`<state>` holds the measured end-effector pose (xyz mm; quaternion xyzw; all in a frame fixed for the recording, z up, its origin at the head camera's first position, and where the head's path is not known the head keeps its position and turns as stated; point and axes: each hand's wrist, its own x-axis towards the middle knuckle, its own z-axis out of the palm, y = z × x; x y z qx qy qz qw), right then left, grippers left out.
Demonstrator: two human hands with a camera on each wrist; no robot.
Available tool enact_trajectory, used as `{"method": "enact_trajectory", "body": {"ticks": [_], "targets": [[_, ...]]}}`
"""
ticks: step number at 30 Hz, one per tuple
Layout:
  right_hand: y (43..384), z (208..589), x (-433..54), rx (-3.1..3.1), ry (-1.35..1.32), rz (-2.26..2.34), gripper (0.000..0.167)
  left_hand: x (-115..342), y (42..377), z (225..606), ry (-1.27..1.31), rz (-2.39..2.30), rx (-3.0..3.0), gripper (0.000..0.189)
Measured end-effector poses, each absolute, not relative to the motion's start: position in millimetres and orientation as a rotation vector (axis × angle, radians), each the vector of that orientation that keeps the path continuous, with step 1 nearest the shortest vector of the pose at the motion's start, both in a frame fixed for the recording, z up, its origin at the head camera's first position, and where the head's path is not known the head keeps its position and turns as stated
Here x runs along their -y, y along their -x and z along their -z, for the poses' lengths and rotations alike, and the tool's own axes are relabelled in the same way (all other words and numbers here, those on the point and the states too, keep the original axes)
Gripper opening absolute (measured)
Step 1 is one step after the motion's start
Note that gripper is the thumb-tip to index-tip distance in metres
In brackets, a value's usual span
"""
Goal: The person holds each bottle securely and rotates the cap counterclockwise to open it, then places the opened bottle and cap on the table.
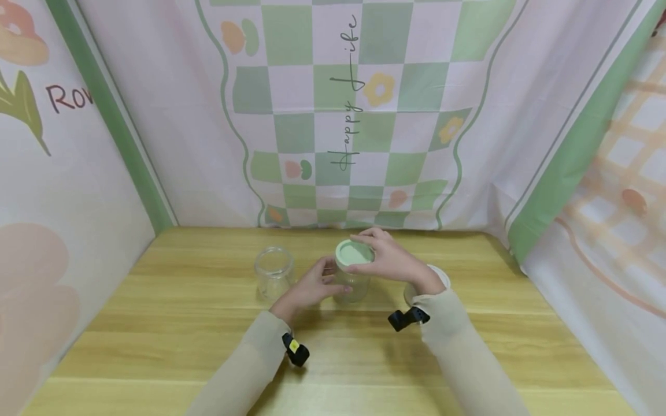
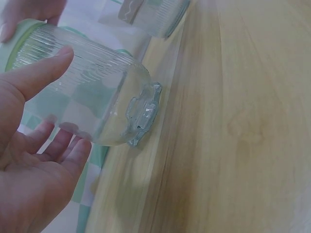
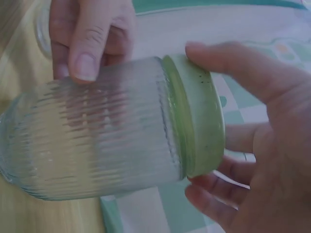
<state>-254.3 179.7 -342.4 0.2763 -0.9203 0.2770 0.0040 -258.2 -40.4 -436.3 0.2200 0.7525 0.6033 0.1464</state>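
A ribbed clear glass jar [image 1: 355,288] with a pale green lid [image 1: 354,252] stands near the middle of the table. My left hand [image 1: 311,284] holds the jar's side, thumb across the front and fingers curving behind it, as the left wrist view shows. From above, my right hand [image 1: 390,260] grips the lid by its edge, with the thumb on one side and the fingers on the other. In the right wrist view the lid [image 3: 204,116] sits over the jar's mouth. A small raised glass piece [image 2: 146,114] shows at the jar's lower end.
An uncovered clear glass jar [image 1: 274,274] stands to the left of my left hand. Another glass container with a whitish rim [image 1: 441,276] is partly hidden behind my right wrist. The wooden table [image 1: 343,370] ends at a patterned cloth [image 1: 343,133] at the back.
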Motion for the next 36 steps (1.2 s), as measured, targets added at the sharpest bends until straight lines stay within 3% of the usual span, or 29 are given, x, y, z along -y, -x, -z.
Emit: {"method": "enact_trajectory", "body": {"ticks": [8,18,29,36], "targets": [[266.7,341.3,-190.4,2.906,-1.066,-1.051,0.072,40.8,257.5,435.4,-0.632,-1.737,-2.165,0.077],[273.0,343.0,-197.5,2.872,-1.245,-1.199,0.073,41.1,257.5,435.3,-0.616,-1.728,-2.165,0.078],[266.0,347.0,-194.2,2.896,-1.036,-1.171,0.083,40.9,256.3,432.8,-0.599,-1.719,-2.183,0.078],[257.7,350.9,-181.6,2.856,-0.861,-1.065,0.077,41.2,255.8,433.9,-0.591,-1.703,-2.195,0.078]]}}
